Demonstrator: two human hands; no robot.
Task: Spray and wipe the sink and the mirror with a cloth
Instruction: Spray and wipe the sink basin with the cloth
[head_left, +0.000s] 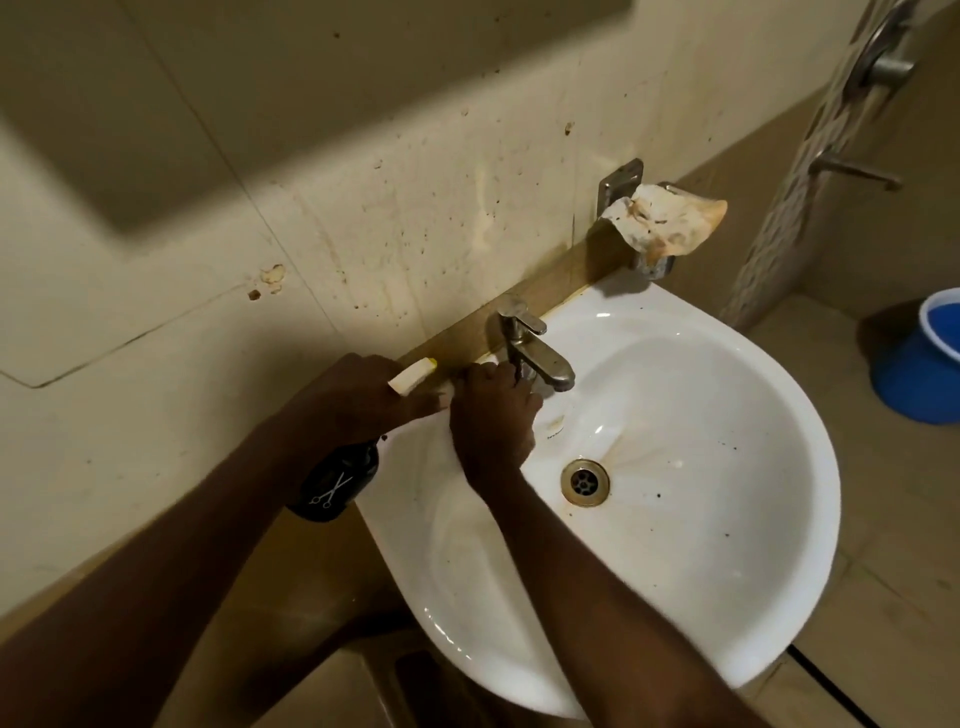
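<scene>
A white wall-hung sink (727, 545) fills the lower right, with brown stains around its drain (585, 481). A steel faucet (540, 353) stands at its back rim. My left hand (358, 395) grips a black spray bottle (335, 483) with a white and yellow nozzle (413, 375), held at the sink's left rim. My right hand (491, 421) is at the faucet's base, fingers curled against it; no cloth shows in it. A stained white and orange cloth (665, 223) lies on a metal holder on the wall, right of the faucet.
The beige tiled wall (363, 182) behind the sink is spotted and chipped. A blue bucket (924, 358) stands on the floor at the right edge. Shower taps (852, 171) stick out of the far right wall.
</scene>
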